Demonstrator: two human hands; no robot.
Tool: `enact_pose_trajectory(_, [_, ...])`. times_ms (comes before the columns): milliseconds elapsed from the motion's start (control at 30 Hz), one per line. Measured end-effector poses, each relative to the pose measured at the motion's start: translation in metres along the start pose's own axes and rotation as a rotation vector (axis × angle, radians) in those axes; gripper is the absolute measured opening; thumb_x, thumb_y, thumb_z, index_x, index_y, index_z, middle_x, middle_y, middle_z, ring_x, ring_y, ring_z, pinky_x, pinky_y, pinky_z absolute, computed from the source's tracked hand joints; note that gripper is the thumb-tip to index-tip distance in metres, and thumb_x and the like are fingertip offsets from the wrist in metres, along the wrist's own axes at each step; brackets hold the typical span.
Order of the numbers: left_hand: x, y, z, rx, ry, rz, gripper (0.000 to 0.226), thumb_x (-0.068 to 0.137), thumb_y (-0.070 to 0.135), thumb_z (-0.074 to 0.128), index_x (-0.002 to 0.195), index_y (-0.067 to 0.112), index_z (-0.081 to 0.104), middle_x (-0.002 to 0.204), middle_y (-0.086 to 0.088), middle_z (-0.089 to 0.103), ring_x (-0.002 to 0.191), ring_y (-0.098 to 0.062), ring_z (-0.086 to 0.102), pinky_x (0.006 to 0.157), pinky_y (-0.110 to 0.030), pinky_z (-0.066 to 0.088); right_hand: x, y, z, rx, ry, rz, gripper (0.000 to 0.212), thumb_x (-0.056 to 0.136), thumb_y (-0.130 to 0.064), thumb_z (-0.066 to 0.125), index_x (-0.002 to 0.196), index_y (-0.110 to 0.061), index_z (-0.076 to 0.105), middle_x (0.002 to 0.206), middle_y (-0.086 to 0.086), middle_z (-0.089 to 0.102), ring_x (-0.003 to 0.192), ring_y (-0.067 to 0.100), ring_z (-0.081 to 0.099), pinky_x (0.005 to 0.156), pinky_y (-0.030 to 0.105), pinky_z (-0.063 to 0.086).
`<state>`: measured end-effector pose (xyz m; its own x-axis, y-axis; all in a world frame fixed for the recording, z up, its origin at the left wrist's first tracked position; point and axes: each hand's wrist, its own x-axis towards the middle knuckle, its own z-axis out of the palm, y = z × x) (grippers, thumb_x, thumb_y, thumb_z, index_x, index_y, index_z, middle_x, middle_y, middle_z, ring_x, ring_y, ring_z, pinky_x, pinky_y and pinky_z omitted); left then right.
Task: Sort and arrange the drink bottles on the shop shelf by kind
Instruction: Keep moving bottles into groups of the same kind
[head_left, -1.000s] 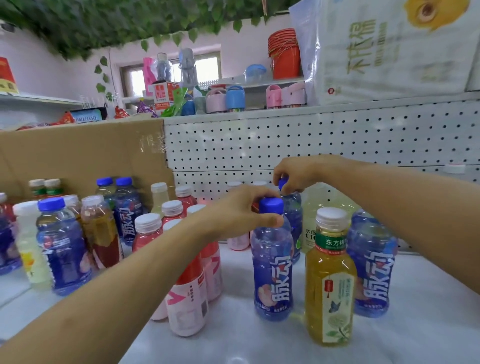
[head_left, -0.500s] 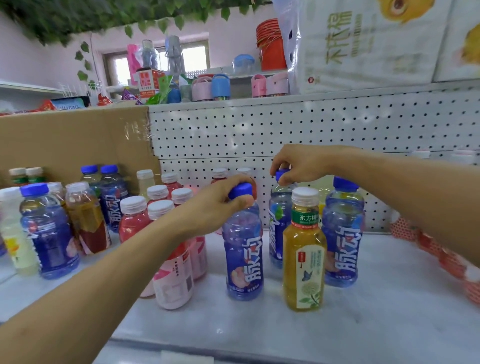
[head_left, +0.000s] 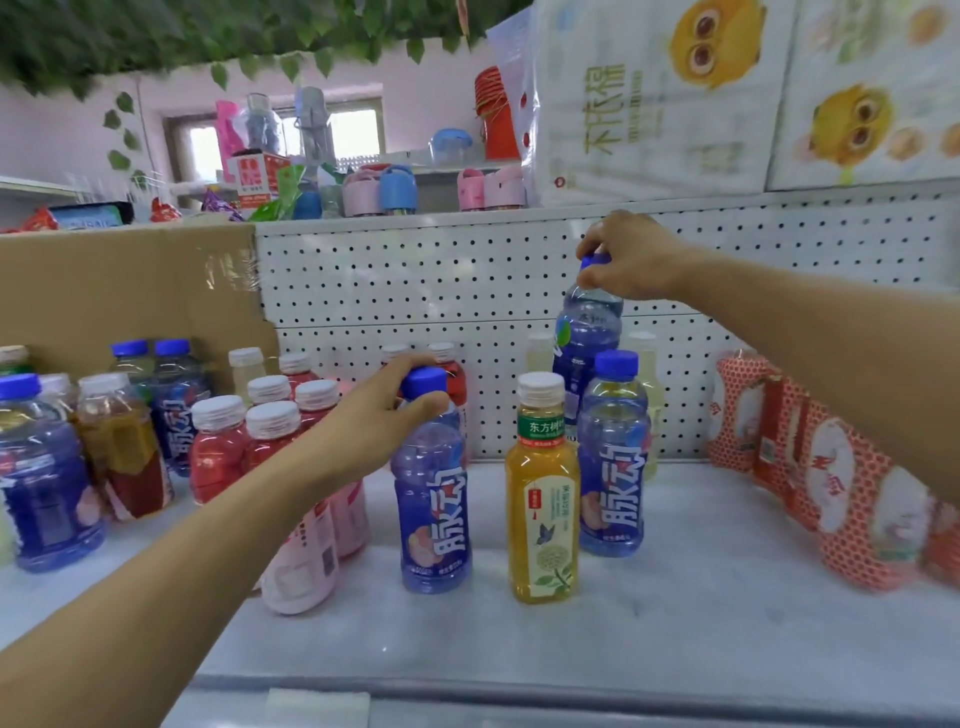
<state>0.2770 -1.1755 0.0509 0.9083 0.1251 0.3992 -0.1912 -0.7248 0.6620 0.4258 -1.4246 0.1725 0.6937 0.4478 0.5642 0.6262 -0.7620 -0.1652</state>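
Note:
My left hand grips the blue cap of a blue drink bottle that stands on the white shelf. My right hand pinches the cap of a second blue bottle and holds it in the air above the back row. A yellow tea bottle with a white cap stands between them at the front. Just behind it to the right stands another blue bottle. Pink bottles are partly hidden behind my left forearm.
Several red, blue and brown bottles crowd the left of the shelf in front of a cardboard sheet. Red patterned packets lie at the right. A white pegboard backs the shelf, with pale bottles against it.
My right hand has lifted its blue bottle up off the shelf. My left hand keeps its hold on the cap of the front blue bottle, which still stands. The view has shifted right.

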Motion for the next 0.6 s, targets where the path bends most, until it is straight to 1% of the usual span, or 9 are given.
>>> enact_pose_trajectory(100, [-0.001, -0.001, 0.003, -0.044, 0.013, -0.011, 0.037, 0.098, 0.039, 0.057, 0.133, 0.038, 0.048, 0.111, 0.008, 0.06, 0.095, -0.015, 0.065, 0.07, -0.027, 0.051, -0.01, 0.014, -0.011, -0.03, 0.072, 0.039, 0.028, 0.089, -0.019, 0.068, 0.113, -0.005, 0.068, 0.105, 0.012, 0.067, 0.095, 0.027, 0.06, 0.084, 0.034, 0.047])
enact_pose_trajectory(200, [-0.003, -0.002, 0.006, -0.069, 0.039, -0.026, 0.039, 0.097, 0.042, 0.057, 0.135, 0.039, 0.046, 0.114, 0.007, 0.059, 0.097, -0.014, 0.065, 0.071, -0.029, 0.053, -0.022, 0.029, -0.019, -0.08, 0.12, 0.087, 0.026, 0.089, -0.02, 0.066, 0.109, -0.004, 0.07, 0.11, 0.015, 0.067, 0.099, 0.031, 0.06, 0.085, 0.036, 0.047])
enact_pose_trajectory(300, [-0.006, -0.006, 0.012, -0.187, 0.079, -0.03, 0.04, 0.097, 0.04, 0.057, 0.135, 0.033, 0.047, 0.121, 0.0, 0.063, 0.106, -0.021, 0.066, 0.087, -0.041, 0.056, -0.037, 0.039, -0.027, -0.124, 0.112, 0.128, 0.025, 0.089, -0.023, 0.067, 0.105, -0.003, 0.07, 0.108, 0.016, 0.067, 0.098, 0.032, 0.061, 0.086, 0.039, 0.049])
enact_pose_trajectory(367, [-0.01, -0.008, 0.018, -0.317, 0.077, -0.065, 0.035, 0.096, 0.044, 0.057, 0.127, 0.028, 0.054, 0.117, -0.003, 0.069, 0.108, -0.025, 0.068, 0.092, -0.044, 0.056, -0.051, 0.044, -0.028, -0.148, 0.077, 0.136, 0.025, 0.089, -0.024, 0.068, 0.103, -0.003, 0.071, 0.104, 0.016, 0.069, 0.091, 0.03, 0.061, 0.082, 0.038, 0.05])
enact_pose_trajectory(433, [-0.016, -0.007, 0.024, -0.386, 0.084, -0.107, 0.039, 0.093, 0.052, 0.054, 0.116, 0.023, 0.062, 0.11, -0.001, 0.074, 0.103, -0.023, 0.071, 0.09, -0.043, 0.056, -0.069, 0.046, -0.027, -0.155, 0.026, 0.137, 0.024, 0.09, -0.024, 0.069, 0.101, -0.003, 0.072, 0.097, 0.015, 0.07, 0.079, 0.026, 0.06, 0.071, 0.032, 0.046])
enact_pose_trajectory(467, [-0.017, -0.007, 0.027, -0.388, 0.097, -0.108, 0.041, 0.093, 0.054, 0.051, 0.112, 0.021, 0.064, 0.107, -0.001, 0.074, 0.1, -0.021, 0.072, 0.089, -0.043, 0.057, -0.079, 0.047, -0.025, -0.146, -0.003, 0.139, 0.023, 0.089, -0.024, 0.069, 0.101, -0.004, 0.072, 0.096, 0.013, 0.069, 0.077, 0.024, 0.059, 0.069, 0.031, 0.045])
enact_pose_trajectory(533, [-0.021, -0.006, 0.032, -0.378, 0.141, -0.08, 0.035, 0.097, 0.052, 0.047, 0.106, 0.023, 0.065, 0.103, 0.001, 0.075, 0.093, -0.017, 0.073, 0.086, -0.039, 0.058, -0.097, 0.047, -0.021, -0.098, -0.059, 0.144, 0.024, 0.089, -0.025, 0.069, 0.106, -0.008, 0.071, 0.103, 0.012, 0.068, 0.08, 0.021, 0.059, 0.074, 0.03, 0.045])
enact_pose_trajectory(567, [-0.022, -0.006, 0.033, -0.38, 0.157, -0.067, 0.031, 0.099, 0.05, 0.046, 0.103, 0.025, 0.065, 0.101, 0.003, 0.075, 0.091, -0.014, 0.073, 0.082, -0.035, 0.058, -0.106, 0.046, -0.018, -0.062, -0.088, 0.146, 0.026, 0.089, -0.026, 0.07, 0.108, -0.009, 0.071, 0.107, 0.011, 0.069, 0.08, 0.018, 0.06, 0.075, 0.03, 0.046])
enact_pose_trajectory(600, [-0.023, -0.005, 0.034, -0.383, 0.163, -0.052, 0.029, 0.099, 0.05, 0.046, 0.1, 0.028, 0.064, 0.099, 0.005, 0.075, 0.089, -0.011, 0.073, 0.076, -0.028, 0.058, -0.114, 0.046, -0.016, -0.023, -0.115, 0.146, 0.027, 0.089, -0.026, 0.071, 0.11, -0.01, 0.072, 0.108, 0.01, 0.069, 0.077, 0.014, 0.06, 0.074, 0.029, 0.047])
